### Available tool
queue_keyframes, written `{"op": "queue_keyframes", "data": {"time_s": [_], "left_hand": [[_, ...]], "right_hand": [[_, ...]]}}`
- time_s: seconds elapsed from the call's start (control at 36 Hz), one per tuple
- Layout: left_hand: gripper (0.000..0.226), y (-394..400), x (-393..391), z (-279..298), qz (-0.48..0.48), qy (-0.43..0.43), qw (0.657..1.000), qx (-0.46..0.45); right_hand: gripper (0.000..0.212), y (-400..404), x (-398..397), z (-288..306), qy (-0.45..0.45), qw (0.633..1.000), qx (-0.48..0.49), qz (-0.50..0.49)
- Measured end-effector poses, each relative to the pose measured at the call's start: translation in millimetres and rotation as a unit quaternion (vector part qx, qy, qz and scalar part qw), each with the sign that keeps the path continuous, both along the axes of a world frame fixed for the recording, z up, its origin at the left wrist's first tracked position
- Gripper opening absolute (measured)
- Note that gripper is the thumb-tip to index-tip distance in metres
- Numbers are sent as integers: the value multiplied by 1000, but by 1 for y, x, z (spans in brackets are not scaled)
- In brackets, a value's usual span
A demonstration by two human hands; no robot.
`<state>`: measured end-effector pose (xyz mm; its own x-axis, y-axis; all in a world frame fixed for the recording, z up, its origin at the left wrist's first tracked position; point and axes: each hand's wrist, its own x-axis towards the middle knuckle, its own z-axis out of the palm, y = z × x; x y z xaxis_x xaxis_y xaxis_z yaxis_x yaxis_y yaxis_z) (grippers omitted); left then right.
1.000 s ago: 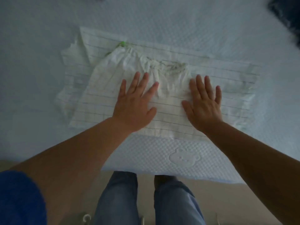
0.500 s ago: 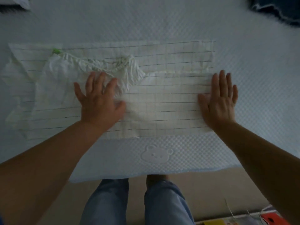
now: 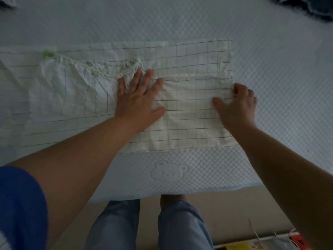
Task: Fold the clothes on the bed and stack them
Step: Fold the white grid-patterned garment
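Note:
A white checked garment (image 3: 191,112) with thin dark grid lines lies spread flat across the bed, its gathered waistband with a small green tag (image 3: 47,53) toward the left. My left hand (image 3: 139,100) presses flat on the garment's middle, fingers spread. My right hand (image 3: 237,105) is at the garment's right edge, fingers curled round that edge and thumb lying on top of the cloth.
The pale blue quilted bed cover (image 3: 180,18) has an embossed bear (image 3: 167,171) near its front edge. A dark blue garment (image 3: 306,6) lies at the far right corner. My jeans-clad legs (image 3: 149,224) stand on the floor below; some items (image 3: 261,244) lie at the lower right.
My right hand went from lying flat at the right edge to curling its fingers round that edge. My left hand stays pressed flat on the garment's middle.

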<state>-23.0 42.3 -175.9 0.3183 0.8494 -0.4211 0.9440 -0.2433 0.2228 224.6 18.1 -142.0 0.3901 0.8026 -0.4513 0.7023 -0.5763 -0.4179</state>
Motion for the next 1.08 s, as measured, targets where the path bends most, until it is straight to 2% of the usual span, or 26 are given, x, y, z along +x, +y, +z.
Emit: {"op": "queue_keyframes", "data": {"time_s": [0.08,0.14,0.22,0.31,0.36,0.42,0.47,0.53,0.58,0.64,0.72,0.78,0.86,0.94,1.03,1.08], "left_hand": [[75,3,2,7,13,-24,999,-17],[69,5,0,12,27,-48,998,-22],[57,5,-3,21,53,-115,992,3],[38,1,-5,36,72,-184,976,89],[30,0,-9,48,108,-197,964,140],[26,-1,-16,57,156,-220,950,156],[24,-2,-27,66,227,-271,927,122],[19,-4,-42,73,324,-312,892,48],[9,-4,-62,80,423,-345,837,-36],[2,-2,-85,87,510,-398,753,-120],[15,-5,-123,95,601,-458,610,-238],[29,-9,-151,98,615,-490,549,-284],[48,-15,-192,99,612,-527,497,-318],[61,-22,-230,94,603,-561,465,-325],[62,-31,-261,84,588,-597,446,-314],[63,-36,-276,75,594,-592,450,-308]], "right_hand": [[41,25,6,2,66,991,-74,-89],[25,37,12,4,112,982,-99,-115],[32,46,16,12,181,964,-125,-147],[14,45,14,29,255,950,-123,-130],[12,42,8,44,277,949,-122,-90],[14,42,-5,64,283,951,-117,-45],[15,44,-24,85,293,950,-106,-1],[10,47,-49,104,315,944,-88,34],[9,50,-80,120,333,938,-68,59],[13,51,-117,130,340,936,-49,74],[21,51,-177,132,329,941,-10,76],[19,50,-219,126,325,943,0,73],[23,48,-283,114,326,942,0,81],[27,43,-341,95,315,942,-8,118],[38,37,-391,68,298,942,-31,150],[48,32,-415,54,275,942,-65,178]]}}
